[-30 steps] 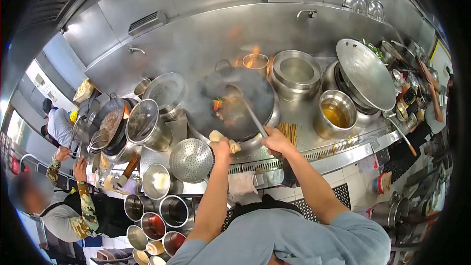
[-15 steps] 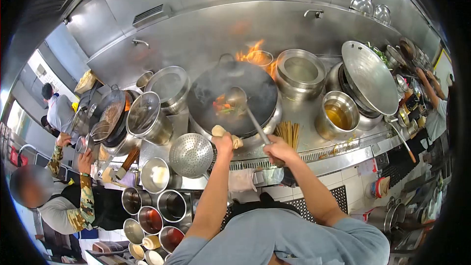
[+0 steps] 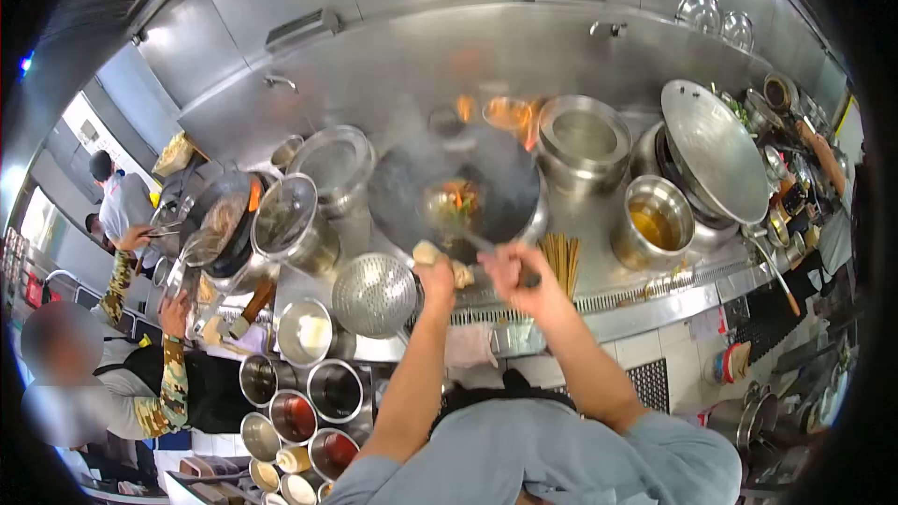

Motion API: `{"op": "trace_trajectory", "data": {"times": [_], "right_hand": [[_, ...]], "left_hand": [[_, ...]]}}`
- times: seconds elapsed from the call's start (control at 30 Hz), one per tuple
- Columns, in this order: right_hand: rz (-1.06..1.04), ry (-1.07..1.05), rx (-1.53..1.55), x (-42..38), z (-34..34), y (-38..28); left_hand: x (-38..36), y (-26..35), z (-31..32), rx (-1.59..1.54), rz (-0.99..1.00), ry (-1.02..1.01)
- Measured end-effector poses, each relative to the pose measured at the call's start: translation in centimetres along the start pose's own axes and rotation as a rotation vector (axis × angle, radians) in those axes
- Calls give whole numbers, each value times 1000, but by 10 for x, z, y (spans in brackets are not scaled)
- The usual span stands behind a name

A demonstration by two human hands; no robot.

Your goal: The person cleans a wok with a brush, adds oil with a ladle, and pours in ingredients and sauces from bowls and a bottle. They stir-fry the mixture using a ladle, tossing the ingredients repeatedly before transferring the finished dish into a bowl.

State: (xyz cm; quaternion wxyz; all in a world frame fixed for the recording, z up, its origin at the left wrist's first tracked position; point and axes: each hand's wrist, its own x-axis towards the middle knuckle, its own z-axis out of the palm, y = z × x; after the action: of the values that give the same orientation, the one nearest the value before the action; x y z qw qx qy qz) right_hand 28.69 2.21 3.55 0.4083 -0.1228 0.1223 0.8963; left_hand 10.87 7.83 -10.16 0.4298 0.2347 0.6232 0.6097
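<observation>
In front of me a large dark wok (image 3: 505,173) sits on its burner, steaming. Orange and green pieces of food (image 3: 460,194) lie near its middle. My left hand (image 3: 436,282) is closed around a folded cloth (image 3: 426,253) at the wok's near rim. Closed on the handle of a ladle (image 3: 479,241), my right hand (image 3: 520,278) is just beyond the near rim, to the right of the left hand. The ladle's bowl is in the wok among the food, blurred by motion and steam. A perforated strainer (image 3: 374,295) rests to the left of my left hand.
Flames (image 3: 529,120) show behind the wok. A pot (image 3: 585,145), a pot of yellow liquid (image 3: 655,224) and a big tilted pan (image 3: 716,150) stand to the right. Thin sticks (image 3: 559,262) stand nearby. Sauce containers (image 3: 294,417) sit at lower left; a co-worker (image 3: 168,383) works beside them.
My right hand and the ladle have moved left, and the ladle's bowl has come lower in the wok. The food has shifted right, and the flames are lower.
</observation>
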Motion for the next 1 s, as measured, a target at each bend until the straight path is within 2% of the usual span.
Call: {"op": "trace_trajectory", "data": {"times": [0.07,0.17,0.2,0.23,0.3,0.33,0.43,0.5,0.53,0.57,0.63,0.77,0.83,0.93,1.0], "right_hand": [[-74,115,-37,-9,11,7],[-202,356,-1182,-31,16,4],[-219,367,-1501,-25,-4,-11],[-283,430,-1719,-34,-6,-8],[-432,527,-2175,-46,4,-6],[-669,431,-2280,-49,-14,-9],[-722,469,-2140,-60,-50,5],[-656,498,-2024,-49,-99,17],[-664,496,-2064,-40,-131,15],[-552,486,-2004,-46,-122,16],[-511,478,-1996,-59,-99,16],[-531,462,-1963,-62,-101,1],[-522,450,-1935,-47,-120,-20],[-707,491,-2073,-17,-95,-43],[-795,548,-2021,14,-36,-69]], "left_hand": [[0,-5,-9,14,-39,-38],[-20,10,-9,-29,-96,-30],[-15,6,-12,-10,-160,-91],[-9,1,-12,6,-103,-83],[-12,13,-11,17,-195,-107],[-21,15,-10,-43,-185,-97],[-26,23,0,-161,-161,-101],[-25,18,-2,-143,-202,-126],[-29,17,-4,-164,-210,-126],[-33,17,-1,-196,-211,-133],[-38,18,2,-253,-216,-134],[-21,8,17,-292,-218,-70],[-42,22,16,-385,-241,-190],[-30,-4,18,-230,-160,-80],[-28,4,17,-244,-256,-152]]}}
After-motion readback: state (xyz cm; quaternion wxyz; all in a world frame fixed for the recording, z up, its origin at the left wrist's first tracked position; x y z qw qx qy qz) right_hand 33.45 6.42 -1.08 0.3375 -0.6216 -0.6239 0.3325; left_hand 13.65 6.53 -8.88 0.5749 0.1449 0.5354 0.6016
